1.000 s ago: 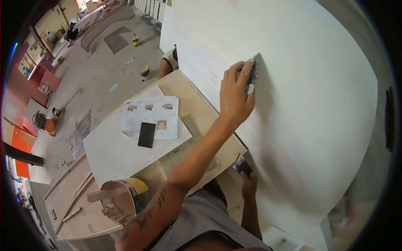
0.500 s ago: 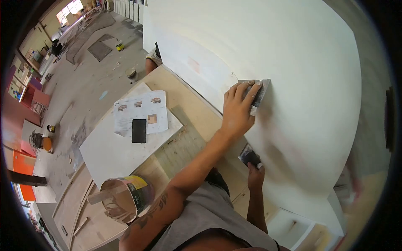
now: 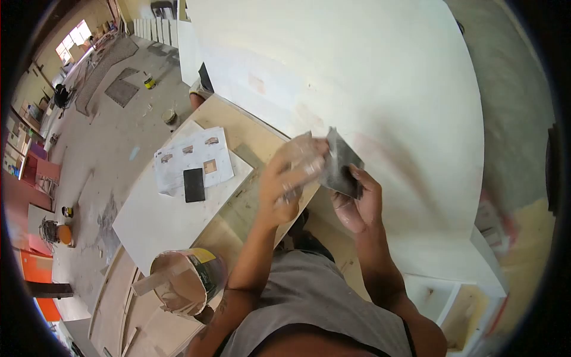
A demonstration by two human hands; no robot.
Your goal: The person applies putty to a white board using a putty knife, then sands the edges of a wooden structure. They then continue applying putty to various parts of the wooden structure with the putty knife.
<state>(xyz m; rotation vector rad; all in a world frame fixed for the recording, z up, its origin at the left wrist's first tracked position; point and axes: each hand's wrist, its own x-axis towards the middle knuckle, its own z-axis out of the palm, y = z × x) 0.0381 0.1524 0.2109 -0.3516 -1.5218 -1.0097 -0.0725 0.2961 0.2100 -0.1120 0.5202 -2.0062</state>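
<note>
My right hand (image 3: 360,205) grips a dark, flat, square putty spreader (image 3: 346,163), its thumb on the face. Close against it on the left is my left hand (image 3: 291,172), smeared by motion and spotted with pale filler. The fingers of that hand are bent around another thin spreader, of which only grey edges show. Both hands are in front of a large white curved panel (image 3: 392,89), apart from its surface as far as I can see. Faint pinkish patches mark the panel.
A cut-open bucket (image 3: 217,271) of pinkish filler with a flat stick (image 3: 157,279) stands at lower left. On a white board (image 3: 140,223) lie a printed sheet (image 3: 223,157) and a black rectangular pad (image 3: 194,185). Part of another person (image 3: 197,100) shows behind the panel's edge.
My left hand has come off the panel, moving down and left with its spreader. My right hand has risen with its spreader to meet it. The view has shifted slightly.
</note>
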